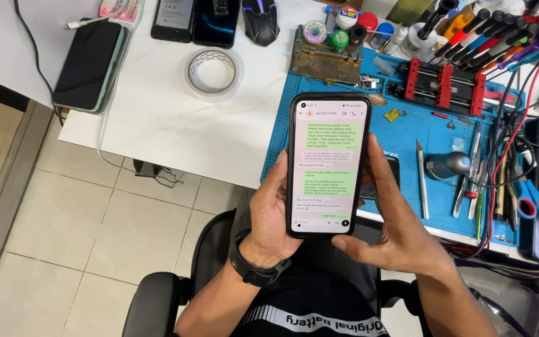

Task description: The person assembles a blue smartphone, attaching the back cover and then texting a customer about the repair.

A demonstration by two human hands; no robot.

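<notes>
The left hand (274,215) cradles a black smartphone (328,165) from behind and along its left edge, fingers wrapped round the case, a dark watch band on the wrist. The right hand (389,218) closes on the phone's right edge, its fingers lying up the side and its thumb (350,244) stretched under the bottom corner, near the lit screen, which shows a chat with green and white message bubbles. The phone is held upright above the person's lap, in front of the desk edge.

Taking the phone as the landmark: just behind it and to the right lies a blue work mat (407,134) with a red-and-black clamp fixture (445,83), a scalpel-like tool (420,178) and a row of tweezers and drivers; what sits directly under the right fingers is hidden, perhaps another small device. Behind and left of the phone, a roll of clear tape (212,72) rests on the white desk (151,118). Further left lies a dark phone (88,65) on a cable. Far behind it sits a black mouse (261,19). Below it, a black chair (157,299) stands on pale floor tiles.
</notes>
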